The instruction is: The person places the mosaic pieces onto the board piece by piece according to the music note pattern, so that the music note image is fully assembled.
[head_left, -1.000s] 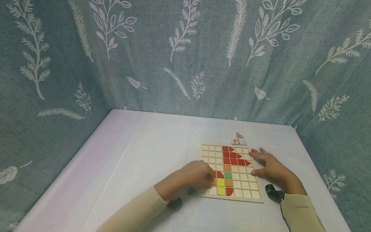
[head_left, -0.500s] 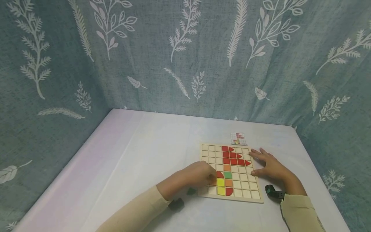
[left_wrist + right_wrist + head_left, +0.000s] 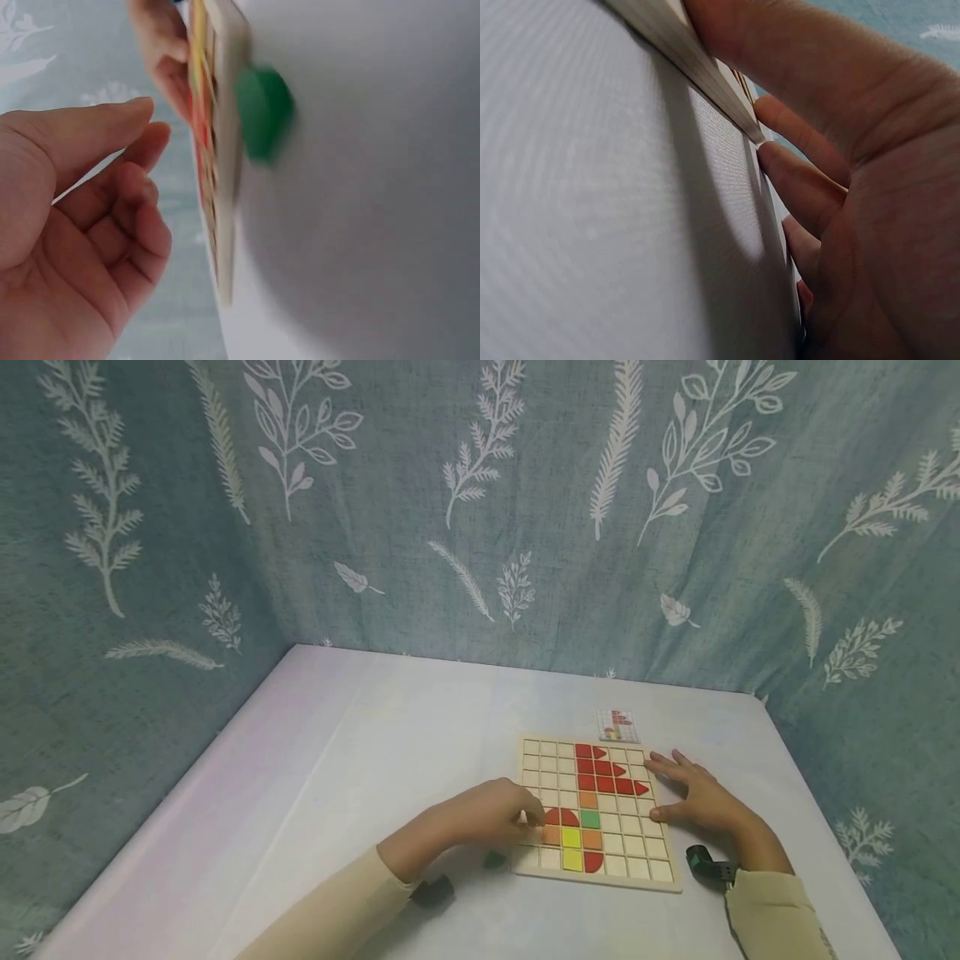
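The wooden grid board [image 3: 538,749] lies on the table with coloured pieces in its cells. My left hand [image 3: 491,814] hovers over the board's left edge, thumb and bent fingers holding nothing in the left wrist view. Close by it are two red quarter-round pieces [image 3: 570,817], an orange square [image 3: 551,835] and a yellow square [image 3: 572,837]. A green piece [image 3: 264,112] lies on the table just off the board's near left corner. My right hand [image 3: 697,793] rests at the board's right edge with fingers spread; its thumb and fingertips touch the rim in the right wrist view.
A small pattern card [image 3: 617,725] lies beyond the board's far edge. Wrist cameras ride on both arms; the right one [image 3: 705,864] sits beside the board. A leaf-patterned curtain [image 3: 412,510] encloses the table [image 3: 360,752] at the back and sides.
My left hand has drawn back to the left, uncovering the red quarter-round piece and the orange square in the board. The right hand stays at the rim. The head view has tilted slightly.
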`<state>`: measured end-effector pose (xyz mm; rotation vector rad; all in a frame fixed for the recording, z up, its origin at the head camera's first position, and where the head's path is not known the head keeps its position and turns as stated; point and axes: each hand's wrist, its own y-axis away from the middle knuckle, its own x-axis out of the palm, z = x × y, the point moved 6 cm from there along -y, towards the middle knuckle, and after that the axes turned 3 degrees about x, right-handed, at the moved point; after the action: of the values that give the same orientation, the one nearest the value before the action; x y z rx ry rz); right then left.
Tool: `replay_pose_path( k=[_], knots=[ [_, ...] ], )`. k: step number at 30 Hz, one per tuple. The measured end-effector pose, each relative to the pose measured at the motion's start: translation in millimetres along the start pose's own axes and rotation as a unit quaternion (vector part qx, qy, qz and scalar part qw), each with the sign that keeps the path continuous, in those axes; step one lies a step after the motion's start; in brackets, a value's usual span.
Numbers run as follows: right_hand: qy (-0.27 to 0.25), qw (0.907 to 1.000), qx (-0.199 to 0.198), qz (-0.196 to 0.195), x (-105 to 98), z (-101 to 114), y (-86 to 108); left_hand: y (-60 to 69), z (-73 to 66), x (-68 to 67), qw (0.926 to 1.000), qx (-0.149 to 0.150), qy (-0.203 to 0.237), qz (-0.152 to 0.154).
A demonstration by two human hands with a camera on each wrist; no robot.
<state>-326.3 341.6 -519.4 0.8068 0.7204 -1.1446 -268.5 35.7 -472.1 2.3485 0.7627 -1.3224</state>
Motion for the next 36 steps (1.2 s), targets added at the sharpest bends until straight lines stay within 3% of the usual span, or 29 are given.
replay_pose_path(
  k=[4, 10, 15, 20, 30, 36],
  knots=[
    [0.005, 1.0, 0.002, -0.001, -1, -1, 1.0, 16.2, 10.6, -2.2, 0.9992, -0.031, -0.021, 0.012],
    [0.006, 1.0, 0.003, -0.003, -1, -3, 2.3, 34.2, 19.0, 2.2, 0.997, -0.067, -0.005, 0.039],
    [-0.002, 1.0, 0.009, -0.001, -1, -4, 2.1, 38.6, 17.0, 9.4, 0.9966, -0.04, -0.008, 0.071],
    [-0.004, 1.0, 0.007, 0.004, 1, -3, 0.3, 38.6, 16.1, 13.3, 0.9943, -0.045, -0.04, 0.088],
    [0.001, 0.9999, -0.012, -0.001, 2, 1, -1.5, 37.5, 11.7, 12.2, 0.9932, -0.029, -0.089, 0.069],
    [0.004, 0.9999, -0.008, 0.006, 0, 1, -1.3, 33.5, 2.8, 10.4, 0.9939, 0.016, -0.1, 0.045]
  ],
)
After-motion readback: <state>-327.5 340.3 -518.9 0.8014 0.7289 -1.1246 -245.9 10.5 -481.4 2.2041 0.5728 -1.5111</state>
